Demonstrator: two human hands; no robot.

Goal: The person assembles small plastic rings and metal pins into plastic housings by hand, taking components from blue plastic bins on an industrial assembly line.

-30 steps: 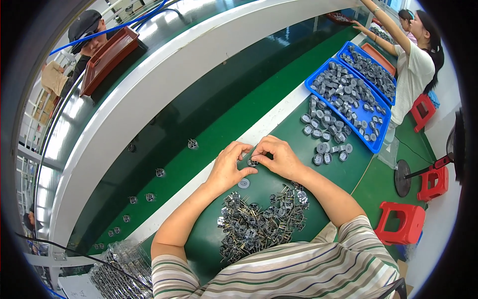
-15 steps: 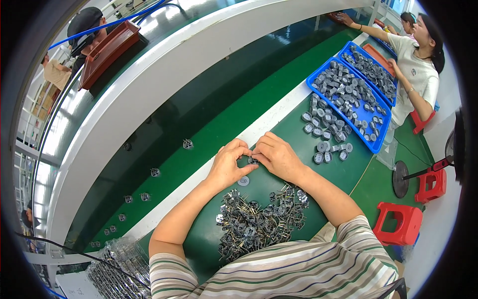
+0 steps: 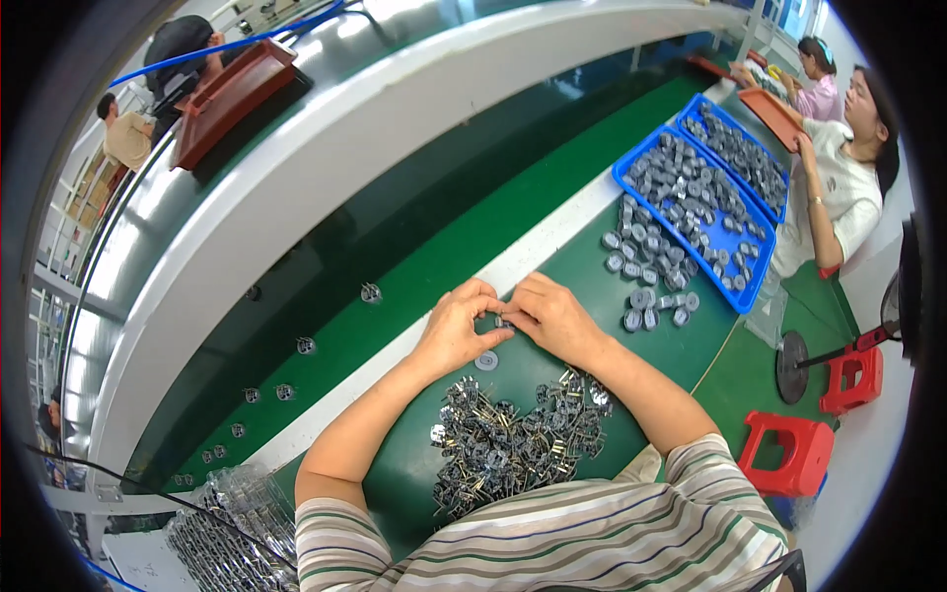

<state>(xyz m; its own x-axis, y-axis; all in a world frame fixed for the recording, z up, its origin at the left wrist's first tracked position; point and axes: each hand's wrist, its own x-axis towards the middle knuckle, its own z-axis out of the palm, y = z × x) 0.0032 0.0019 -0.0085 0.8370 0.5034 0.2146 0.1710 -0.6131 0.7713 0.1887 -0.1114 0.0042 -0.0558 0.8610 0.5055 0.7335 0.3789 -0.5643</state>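
My left hand (image 3: 454, 328) and my right hand (image 3: 554, 318) meet over the green bench top (image 3: 400, 493), fingertips nearly touching. Pinched between them is a small dark part with metal bits (image 3: 501, 321), mostly covered by the fingers. Just below it on the bench lies a round grey cap (image 3: 485, 361). Between my forearms and body spreads a heap of small black parts with brassy metal pins (image 3: 513, 444).
Grey round housings fill two blue trays (image 3: 747, 292) at the right; loose grey housings (image 3: 641, 242) lie beside them. Beyond a white rail (image 3: 538, 259), a green conveyor belt (image 3: 434, 252) carries several small parts. A co-worker (image 3: 838, 187) holds an orange tray (image 3: 772, 118). Red stools (image 3: 789, 449) stand right.
The co-worker at the right has drawn back the reaching arm and now holds the orange tray raised. My hands stay together, with only a slight shift of the fingers around the part.
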